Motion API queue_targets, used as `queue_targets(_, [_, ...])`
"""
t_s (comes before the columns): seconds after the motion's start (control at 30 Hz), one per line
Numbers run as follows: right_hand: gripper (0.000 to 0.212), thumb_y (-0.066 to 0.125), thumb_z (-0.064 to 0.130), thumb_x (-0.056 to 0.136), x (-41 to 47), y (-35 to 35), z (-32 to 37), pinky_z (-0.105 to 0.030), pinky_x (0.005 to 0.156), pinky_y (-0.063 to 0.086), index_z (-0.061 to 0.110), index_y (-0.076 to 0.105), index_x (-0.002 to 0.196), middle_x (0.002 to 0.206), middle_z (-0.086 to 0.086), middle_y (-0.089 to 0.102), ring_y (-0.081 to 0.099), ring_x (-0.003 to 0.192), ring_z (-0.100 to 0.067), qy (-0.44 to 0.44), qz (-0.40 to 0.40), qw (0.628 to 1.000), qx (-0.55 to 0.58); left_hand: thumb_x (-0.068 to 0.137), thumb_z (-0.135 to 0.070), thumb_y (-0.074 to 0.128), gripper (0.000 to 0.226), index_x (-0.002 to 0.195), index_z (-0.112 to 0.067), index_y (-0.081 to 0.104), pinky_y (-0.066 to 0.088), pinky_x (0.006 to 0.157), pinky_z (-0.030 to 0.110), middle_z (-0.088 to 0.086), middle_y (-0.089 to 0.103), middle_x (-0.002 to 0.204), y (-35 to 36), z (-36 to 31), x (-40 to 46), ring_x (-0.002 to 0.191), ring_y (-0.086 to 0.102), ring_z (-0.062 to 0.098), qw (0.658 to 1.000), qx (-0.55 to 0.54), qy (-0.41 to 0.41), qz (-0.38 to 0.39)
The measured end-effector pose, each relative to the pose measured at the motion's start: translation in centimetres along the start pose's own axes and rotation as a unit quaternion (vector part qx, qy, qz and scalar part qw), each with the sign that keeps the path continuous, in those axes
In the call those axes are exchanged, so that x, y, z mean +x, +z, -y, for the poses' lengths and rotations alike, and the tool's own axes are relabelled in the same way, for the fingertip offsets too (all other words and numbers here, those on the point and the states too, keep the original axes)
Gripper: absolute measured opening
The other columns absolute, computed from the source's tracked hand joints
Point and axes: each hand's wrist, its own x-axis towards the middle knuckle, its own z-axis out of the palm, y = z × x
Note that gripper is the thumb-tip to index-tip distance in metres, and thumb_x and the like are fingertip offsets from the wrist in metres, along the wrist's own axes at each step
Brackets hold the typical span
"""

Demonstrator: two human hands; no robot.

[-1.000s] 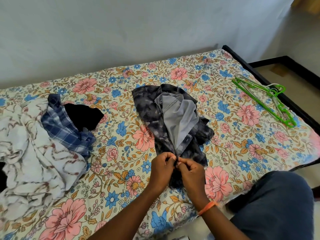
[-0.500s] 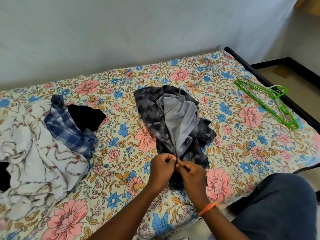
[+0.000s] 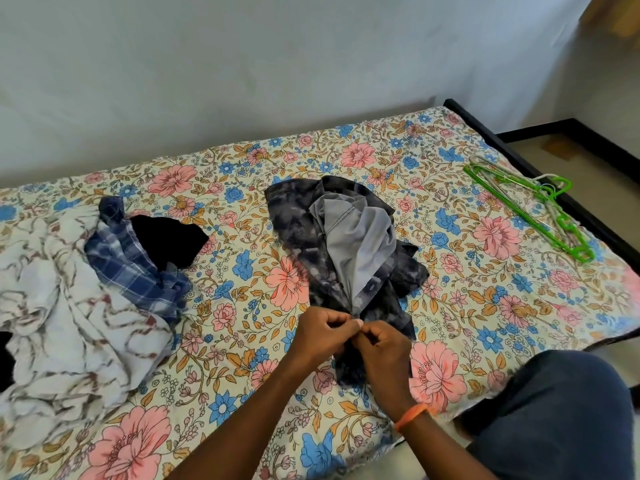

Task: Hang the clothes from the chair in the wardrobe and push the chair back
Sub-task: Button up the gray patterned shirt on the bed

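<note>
A dark mottled grey shirt (image 3: 298, 233) with a plain grey lining lies crumpled in the middle of the floral bed (image 3: 450, 296). My left hand (image 3: 323, 336) and my right hand (image 3: 382, 348) meet at its near edge, and both pinch the fabric between curled fingers and thumbs. Green hangers (image 3: 540, 213) lie on the bed at the far right. At the left lie a blue checked shirt (image 3: 135, 268), a black garment (image 3: 169, 239) and a white patterned cloth (image 3: 69, 323). No chair or wardrobe is in view.
A white wall runs behind the bed. The bed's black frame (image 3: 519, 157) edges its right side, with tiled floor beyond it. My knee in blue trousers (image 3: 561, 420) is at the lower right, beside the bed's near edge.
Both hands stay at the shirt's near edge, with fingers shifting slightly on the fabric. The view has tilted a little; the clothes and hangers have not moved.
</note>
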Motion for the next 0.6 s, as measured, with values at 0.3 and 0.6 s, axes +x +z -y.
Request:
queue_targets(0.3, [0.006,0.081,0.011,0.079,0.8,0.0,0.4,-0.029,0.063,0.060,0.015,0.078,0.082,0.072,0.003,0.074,0.071,0.067,-0.010,0.100,0.013,0.991,0.086,0.092,-0.014,0.063,0.017,0.083,-0.007,0.076,0.060,0.058,0.040,0.011,0.073,0.069,0.0,0.4,1.1,0.053,0.068,0.027,0.999,-0.008,-0.033,-0.005])
queue_targets(0.6, [0.017,0.077,0.002,0.080,1.5,-0.6,0.5,-0.031,0.072,0.061,0.001,0.072,0.097,0.086,-0.013,0.076,0.075,0.084,-0.025,0.264,0.056,0.922,0.279,0.097,-0.014,0.058,0.025,0.076,-0.007,0.069,0.052,0.057,0.037,0.005,0.062,0.059,0.4,1.7,2.2,0.050,0.057,0.018,0.998,-0.006,-0.056,0.009])
